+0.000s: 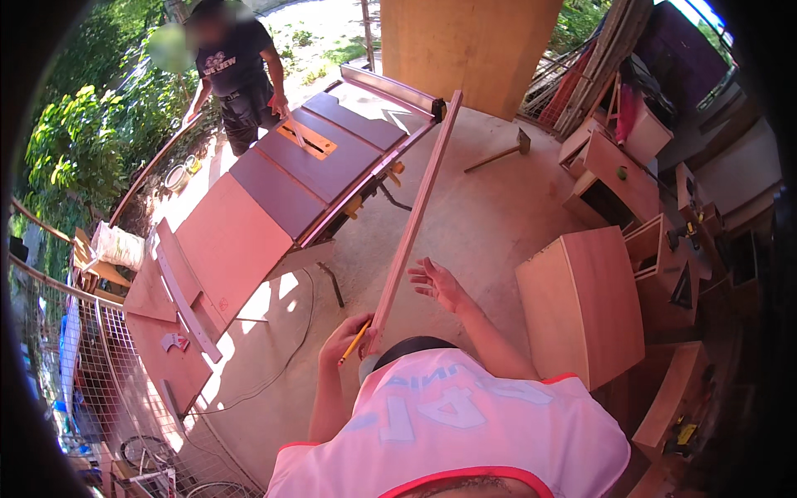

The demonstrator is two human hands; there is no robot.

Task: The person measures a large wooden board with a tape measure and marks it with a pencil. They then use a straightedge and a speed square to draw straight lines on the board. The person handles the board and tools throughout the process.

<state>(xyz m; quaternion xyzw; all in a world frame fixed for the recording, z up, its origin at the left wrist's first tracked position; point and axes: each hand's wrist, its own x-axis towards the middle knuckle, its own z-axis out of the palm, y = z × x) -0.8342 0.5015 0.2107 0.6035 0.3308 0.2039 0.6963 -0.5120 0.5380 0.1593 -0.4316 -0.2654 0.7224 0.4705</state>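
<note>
A long, narrow wooden strip (413,217) slants from in front of my body up to the far end of the table saw. My left hand (339,339) is closed around a yellow pencil (354,343), right beside the strip's near end. Whether those fingers also grip the wood cannot be made out. To the right of the strip, my right hand (442,286) is raised with its fingers spread and nothing in it. Its fingertips are close to the wood.
The table saw (275,173) with a plywood extension (232,232) stands ahead on the left. Another person (237,70) is at its far side, one hand near the blade slot. A hammer (502,151) rests on the floor. Wooden cabinets (581,307) crowd the right; a cable (303,332) trails below the saw.
</note>
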